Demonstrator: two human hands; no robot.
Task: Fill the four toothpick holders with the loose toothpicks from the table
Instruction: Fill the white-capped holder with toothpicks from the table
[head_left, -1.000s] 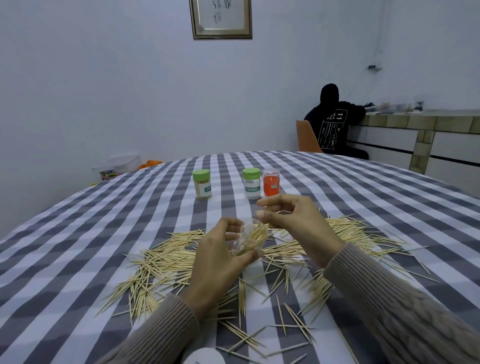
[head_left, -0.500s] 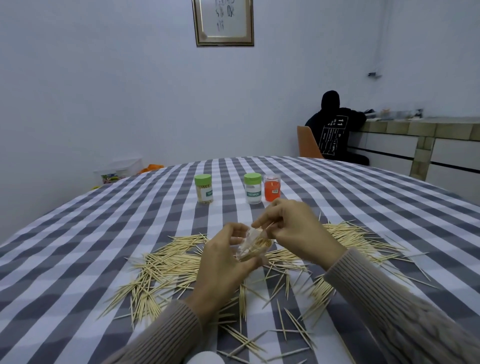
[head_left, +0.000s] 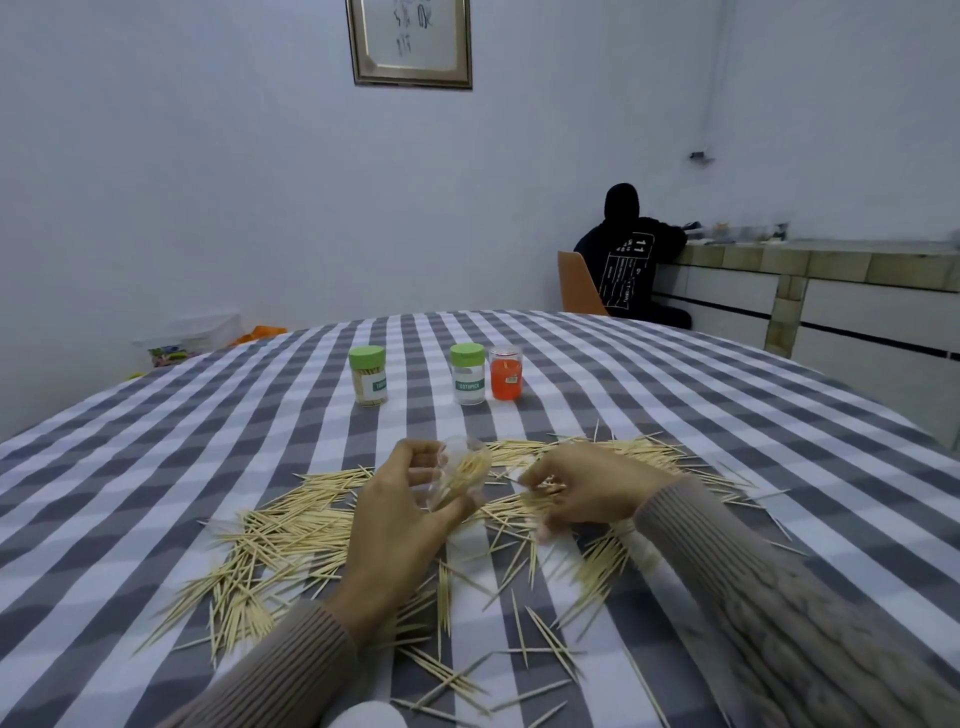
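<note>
Head view: the left hand (head_left: 395, 525) curls its fingers and thumb round a clear holder (head_left: 460, 478), tilted with its mouth up and to the right, a bundle of toothpicks already inside. Just right of it, the right hand (head_left: 587, 493) is down on the pile with fingertips drawn together; it looks to be pinching a few sticks, though blur hides exactly how many.

The loose toothpicks (head_left: 291, 535) lie scattered across the checked tablecloth (head_left: 156, 467), thick to the left and right of the hands and thinner at the near edge. At the far middle stand three more holders: a green-lidded holder (head_left: 368, 375) packed with sticks, a second green-lidded holder (head_left: 467, 373) and, touching or just beside it, an orange holder (head_left: 505, 372).

The sticks are probably very light, stiff, brittle and sharp-tipped, so I would pinch a small aligned bunch at mid-length. The thin, smooth holder likely slips easily; gripping round its body looks right.
</note>
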